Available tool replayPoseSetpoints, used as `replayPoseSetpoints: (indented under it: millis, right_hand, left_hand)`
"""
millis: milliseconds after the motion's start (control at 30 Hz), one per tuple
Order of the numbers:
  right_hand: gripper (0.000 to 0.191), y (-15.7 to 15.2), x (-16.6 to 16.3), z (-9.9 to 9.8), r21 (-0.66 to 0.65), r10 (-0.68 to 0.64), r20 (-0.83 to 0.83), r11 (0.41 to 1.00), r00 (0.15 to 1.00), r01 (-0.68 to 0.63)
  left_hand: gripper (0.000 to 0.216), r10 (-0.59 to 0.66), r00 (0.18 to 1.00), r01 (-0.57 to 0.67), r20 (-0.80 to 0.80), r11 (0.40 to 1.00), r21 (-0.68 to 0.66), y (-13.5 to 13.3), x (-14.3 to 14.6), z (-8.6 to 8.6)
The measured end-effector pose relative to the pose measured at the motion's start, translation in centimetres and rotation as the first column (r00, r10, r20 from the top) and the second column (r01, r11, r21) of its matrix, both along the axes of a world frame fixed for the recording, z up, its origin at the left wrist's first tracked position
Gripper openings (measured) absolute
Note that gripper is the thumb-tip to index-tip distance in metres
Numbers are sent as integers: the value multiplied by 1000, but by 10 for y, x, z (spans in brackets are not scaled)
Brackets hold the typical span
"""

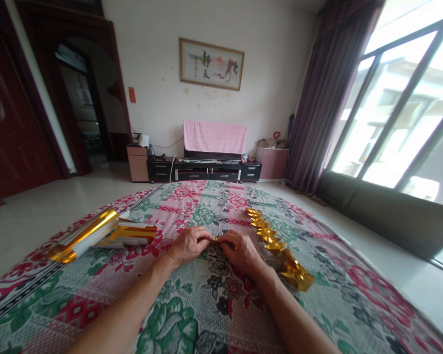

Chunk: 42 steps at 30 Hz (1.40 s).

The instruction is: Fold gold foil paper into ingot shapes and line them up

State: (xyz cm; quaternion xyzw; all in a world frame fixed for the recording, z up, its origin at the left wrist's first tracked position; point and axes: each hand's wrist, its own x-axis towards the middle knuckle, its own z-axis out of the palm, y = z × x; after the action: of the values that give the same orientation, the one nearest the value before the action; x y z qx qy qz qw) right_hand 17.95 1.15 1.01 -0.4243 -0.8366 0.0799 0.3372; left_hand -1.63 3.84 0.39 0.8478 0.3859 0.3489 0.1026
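Note:
My left hand (192, 244) and my right hand (240, 249) meet over the middle of the table, fingers closed in a pinch. Between their fingertips shows a small piece of gold foil paper (217, 239), mostly hidden by the fingers. To the right of my right hand runs a row of several folded gold paper ingots (267, 232), the nearest of them (298, 276) beside my right wrist. Left of my left hand lie a curled roll of gold foil paper (90, 233) and gold and white sheets (132, 235).
A flowered cloth (169, 314) covers the round table under my arms. Beyond it, a low black cabinet (195, 175) stands against the wall, with a pink cloth (216, 136) draped over something on it. A purple curtain (313, 108) and large window (398, 108) are at the right.

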Motion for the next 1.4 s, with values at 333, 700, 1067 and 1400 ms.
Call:
replayPoseSetpoints:
  millis: [333,700,1067,1400]
  right_hand:
    - [17,2,-5,-1,19,-120,39,993,992,119]
    - [20,-1,-7,1,29,-177,96,984,979,175]
    - [14,1,-11,-6,30,-257,55,966,965,256]
    - [16,1,-12,-7,53,-280,103,960,955,275]
  left_hand:
    - [18,171,985,-174,-33,980,-94,4,7,-1]
    - [18,214,972,-216,-96,976,-15,5,7,-3]
    - [15,281,954,-288,-104,956,-60,-5,13,4]
    - [10,259,957,-265,-134,964,-33,-4,13,3]
